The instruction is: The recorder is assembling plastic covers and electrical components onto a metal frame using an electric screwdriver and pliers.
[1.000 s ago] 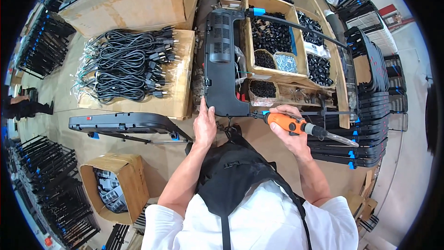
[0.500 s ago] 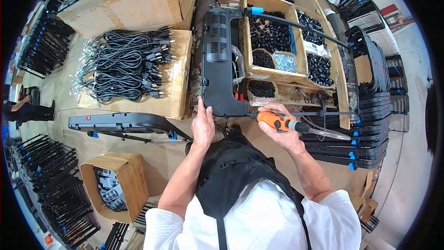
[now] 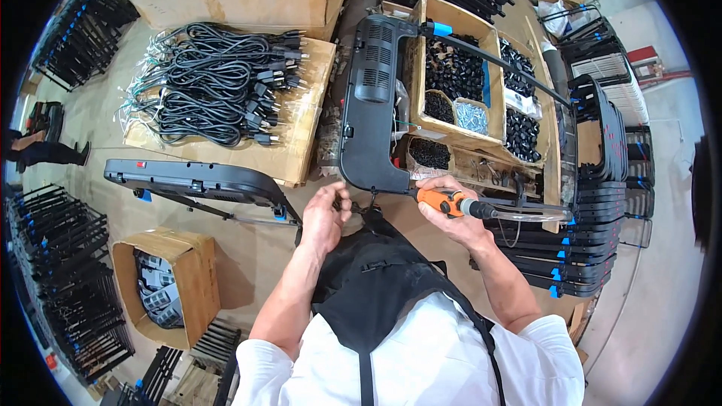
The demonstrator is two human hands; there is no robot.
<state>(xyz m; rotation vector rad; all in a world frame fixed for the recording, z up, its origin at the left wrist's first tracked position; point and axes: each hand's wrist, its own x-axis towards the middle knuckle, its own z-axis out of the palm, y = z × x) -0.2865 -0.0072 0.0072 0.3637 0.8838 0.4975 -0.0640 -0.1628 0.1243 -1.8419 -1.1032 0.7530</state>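
My right hand [image 3: 459, 229] is wrapped round an orange power screwdriver [image 3: 444, 201] with a clear hose at its back end. The screwdriver's front end points left, at the near right corner of a black plastic housing [image 3: 368, 158]. Whether its tip touches is hidden. The housing has a vented bulge and an L-shaped near end, and a black metal bar [image 3: 496, 59] runs right from its far end. My left hand [image 3: 322, 218] is just off the housing's near left corner, fingers curled in; what they hold, if anything, I cannot make out.
A wooden parts tray [image 3: 489, 135] with black pieces and silver screws lies right of the housing. Bundled black power cords [image 3: 218, 83] lie on cardboard at left. Another black frame [image 3: 195, 180] stands nearer, above an open carton [image 3: 199, 278]. Stacked frames [image 3: 541, 256] stand at right.
My left hand has come off the housing's left edge, moved nearer to me and curled its fingers. My right hand still holds the screwdriver at the corner. The whole view has shifted slightly.
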